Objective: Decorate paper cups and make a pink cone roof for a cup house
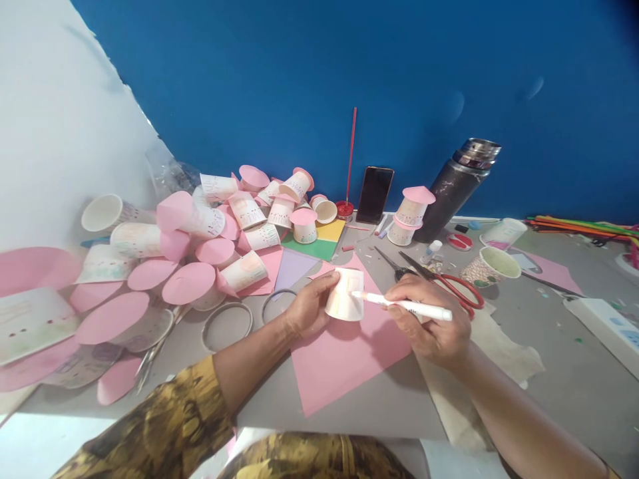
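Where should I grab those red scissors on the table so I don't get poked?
Grab the scissors by their red handle loops, coming from the near right. They lie flat, blades pointing away to the far left, so the loops are the safe end, just past the right hand holding the marker.

— Could you read anything there?
— No. The white marker (407, 307) in my right hand (434, 327) bore a dark mark too small to read; the paper cup (343, 301) in my left hand (308, 307) showed only faint, unreadable print.
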`<state>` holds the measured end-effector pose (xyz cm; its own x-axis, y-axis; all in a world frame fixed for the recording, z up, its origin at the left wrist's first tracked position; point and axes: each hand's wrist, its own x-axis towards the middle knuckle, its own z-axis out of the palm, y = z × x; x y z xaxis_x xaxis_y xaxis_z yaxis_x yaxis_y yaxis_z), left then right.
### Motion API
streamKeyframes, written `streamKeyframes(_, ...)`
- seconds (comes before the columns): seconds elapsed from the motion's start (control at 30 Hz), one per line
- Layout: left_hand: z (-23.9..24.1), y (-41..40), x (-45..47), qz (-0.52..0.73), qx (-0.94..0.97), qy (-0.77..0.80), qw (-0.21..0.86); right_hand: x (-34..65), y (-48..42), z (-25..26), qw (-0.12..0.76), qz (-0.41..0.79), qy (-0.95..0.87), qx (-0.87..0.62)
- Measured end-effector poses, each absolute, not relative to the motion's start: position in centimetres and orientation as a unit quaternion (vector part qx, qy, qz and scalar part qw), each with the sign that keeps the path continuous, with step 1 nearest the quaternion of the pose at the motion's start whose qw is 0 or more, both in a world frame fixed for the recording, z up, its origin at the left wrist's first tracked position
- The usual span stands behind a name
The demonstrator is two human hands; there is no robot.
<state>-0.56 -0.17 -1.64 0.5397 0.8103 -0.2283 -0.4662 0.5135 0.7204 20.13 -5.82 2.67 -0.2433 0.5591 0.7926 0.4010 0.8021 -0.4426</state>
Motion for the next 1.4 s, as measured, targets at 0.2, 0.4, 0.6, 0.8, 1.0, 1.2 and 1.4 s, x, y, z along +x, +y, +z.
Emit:
streamKeyframes(0.2,-1.59,-0.25,-0.60,0.403,0.305,0.294,0.811,20.03,-5.98,2.87,0.517,0.074,-0.785,-0.333)
streamKeyframes(0.4,-1.58,-0.20,-0.79,0.374,0.310,0.277,0.829,20.56,-6.04,2.68,0.521,0.038,-0.767,-0.372)
streamKeyframes(0.6,-1.56,-0.22,-0.84,0.373,0.312,0.269,0.832,20.62,-6.12,3.00,0.526,0.033,-0.757,-0.386)
streamKeyframes(0.8,-1.49,-0.35,-0.72,0.375,0.332,0.266,0.823,20.37,-6.16,2.83,0.544,0.045,-0.758,-0.358)
streamKeyframes(1.0,-1.59,-0.49,-0.53,0.383,0.324,0.261,0.825,20.28,-6.03,2.48,0.525,0.054,-0.769,-0.360)
streamKeyframes(1.2,-1.56,-0.46,-0.64,0.375,0.318,0.257,0.832,20.50,-6.08,2.96,0.528,-0.001,-0.756,-0.387)
streamKeyframes(1.4,-1.39,-0.49,-0.58,0.378,0.303,0.256,0.836,20.58,-6.13,3.39,0.535,0.039,-0.748,-0.391)
